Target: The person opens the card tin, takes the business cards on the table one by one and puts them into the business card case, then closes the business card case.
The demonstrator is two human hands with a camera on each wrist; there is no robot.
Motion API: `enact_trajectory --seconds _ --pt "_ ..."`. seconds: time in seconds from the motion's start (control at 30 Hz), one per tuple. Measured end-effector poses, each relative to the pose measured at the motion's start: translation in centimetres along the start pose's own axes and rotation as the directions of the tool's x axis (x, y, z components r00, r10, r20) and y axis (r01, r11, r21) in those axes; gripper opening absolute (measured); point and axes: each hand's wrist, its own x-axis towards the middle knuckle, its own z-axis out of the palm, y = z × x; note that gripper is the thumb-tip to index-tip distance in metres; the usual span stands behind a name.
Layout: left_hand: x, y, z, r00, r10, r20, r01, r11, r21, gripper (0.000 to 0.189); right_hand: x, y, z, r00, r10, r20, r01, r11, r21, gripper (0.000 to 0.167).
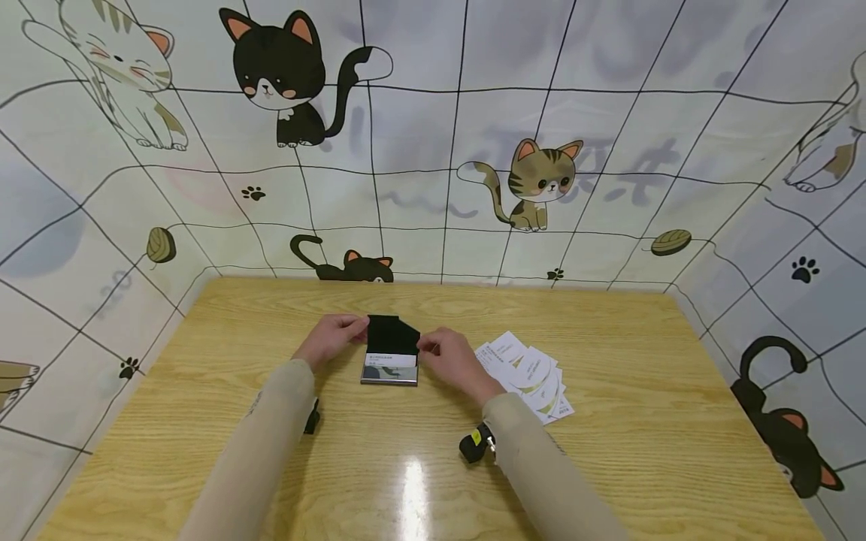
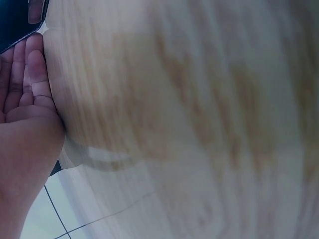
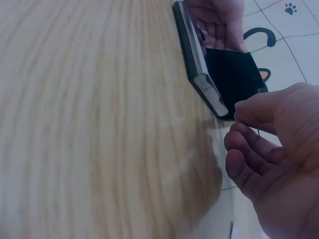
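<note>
A business card case (image 1: pixel 389 374) stands open on the table, its black flap (image 1: pixel 387 335) folded away from me. Inside it shows a white card with a dark picture along its lower part. My left hand (image 1: pixel 331 335) holds the flap's left edge, thumb on the corner. At the right edge, the thumb and index finger of my right hand (image 1: pixel 452 361) pinch the flap close to the case's corner; in the right wrist view the other fingers of the right hand (image 3: pixel 284 149) curl loosely. The left wrist view shows only a dark piece of the case (image 2: pixel 17 22) above the fingers.
Several white cards (image 1: pixel 514 368) lie fanned out on the wooden table (image 1: pixel 609 330), right of the case and partly behind my right wrist. A black camera (image 1: pixel 473 445) is strapped at the right wrist. Cat-patterned cloth walls (image 1: pixel 419 150) enclose the table at the back and sides.
</note>
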Motion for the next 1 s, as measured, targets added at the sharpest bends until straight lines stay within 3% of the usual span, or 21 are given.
enact_trajectory --seconds 0.17,0.43,0.67,1.0 --pt "0.0 0.1 0.0 1.0 -0.003 -0.003 0.003 1.0 -0.005 0.041 -0.5 0.7 -1.7 1.0 0.019 -0.015 -0.019 1.0 0.009 0.016" --pt "0.0 0.0 0.0 1.0 -0.001 -0.004 0.001 1.0 -0.009 0.04 -1.6 2.4 -5.4 0.993 0.118 0.014 -0.118 0.993 -0.015 0.024" --pt "-0.1 0.1 0.0 1.0 0.001 -0.002 -0.001 1.0 -0.021 0.039 -2.6 4.3 -8.2 0.987 0.157 -0.026 -0.158 0.986 -0.053 0.028" --pt "-0.1 0.0 0.0 1.0 0.007 -0.008 -0.007 1.0 0.01 0.04 -4.3 7.0 -11.0 0.967 0.252 -0.044 -0.254 0.964 -0.075 0.034"
